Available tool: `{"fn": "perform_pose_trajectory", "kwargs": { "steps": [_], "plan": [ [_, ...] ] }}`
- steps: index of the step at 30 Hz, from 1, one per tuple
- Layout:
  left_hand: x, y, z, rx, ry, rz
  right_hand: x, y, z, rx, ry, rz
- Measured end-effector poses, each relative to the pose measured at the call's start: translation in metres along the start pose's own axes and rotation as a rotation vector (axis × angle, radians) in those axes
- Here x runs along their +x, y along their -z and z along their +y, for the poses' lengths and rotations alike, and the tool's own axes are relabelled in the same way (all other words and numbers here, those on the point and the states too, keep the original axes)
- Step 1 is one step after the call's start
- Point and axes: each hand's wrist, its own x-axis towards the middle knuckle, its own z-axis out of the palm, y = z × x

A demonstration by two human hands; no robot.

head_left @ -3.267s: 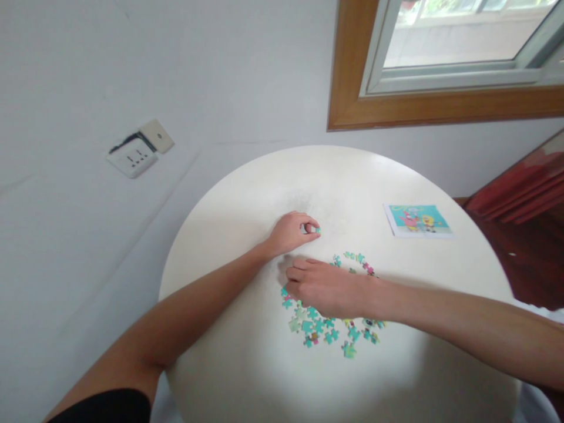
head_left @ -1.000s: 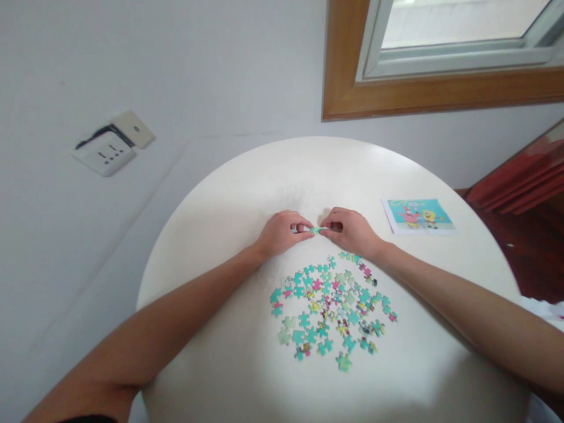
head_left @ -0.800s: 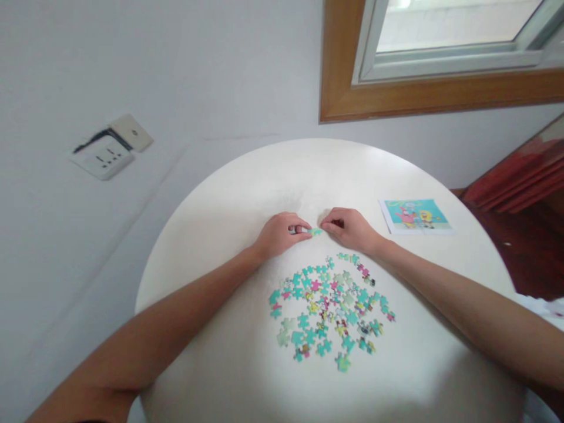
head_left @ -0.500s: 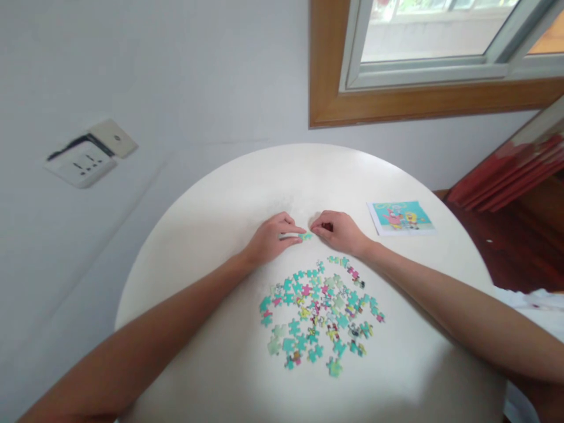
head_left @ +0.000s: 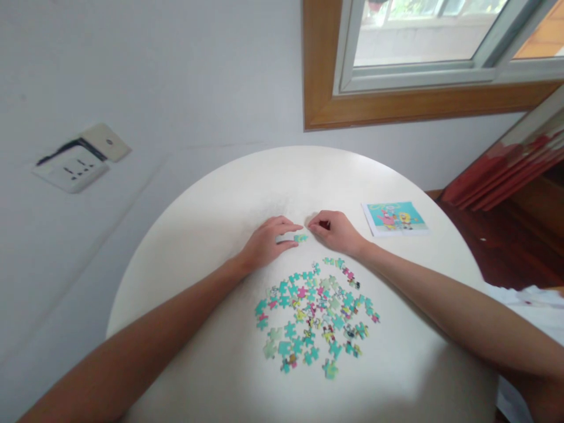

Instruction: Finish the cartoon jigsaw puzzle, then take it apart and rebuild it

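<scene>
Your left hand (head_left: 264, 242) is resting on the round white desk (head_left: 220, 194), its fingers stretched out loosely toward a small teal puzzle piece (head_left: 301, 238) that is lying flat on the desk just beyond your fingertips; whether a finger is actually touching it is too close to call. Your right hand (head_left: 335, 231) is sitting just on the other side of that piece, fingers curled under, and you are gripping nothing that shows. So the two hands are facing each other with the lone piece lying between them, neither one clamped on it. Nearer to you, a loose scatter of puzzle pieces (head_left: 315, 311) in teal, pink and yellow is spreading across the middle of the desk, well apart from the single piece. Off to the right, near the desk's edge, a cartoon reference picture (head_left: 394, 218) is lying flat. On the wall to the left, a white socket (head_left: 70, 169) is showing, and a wooden window frame (head_left: 321, 88) is sitting above the desk.
</scene>
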Motion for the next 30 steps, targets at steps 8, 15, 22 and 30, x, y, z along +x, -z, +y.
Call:
{"fn": "perform_pose_trajectory", "kwargs": {
  "steps": [8,15,22,30],
  "plan": [
    [0.001,0.002,0.0,0.031,-0.096,-0.052,0.001,0.001,0.001,0.014,-0.021,0.043],
    [0.001,0.001,0.0,0.063,-0.121,-0.074,0.002,0.0,0.004,0.014,-0.025,0.024],
    [0.003,0.003,0.002,0.035,-0.129,-0.069,-0.007,0.026,-0.008,0.039,-0.069,-0.214],
    [0.003,0.003,0.002,-0.014,-0.11,-0.065,-0.023,0.055,-0.029,-0.216,-0.073,-0.377]
  ]
}}
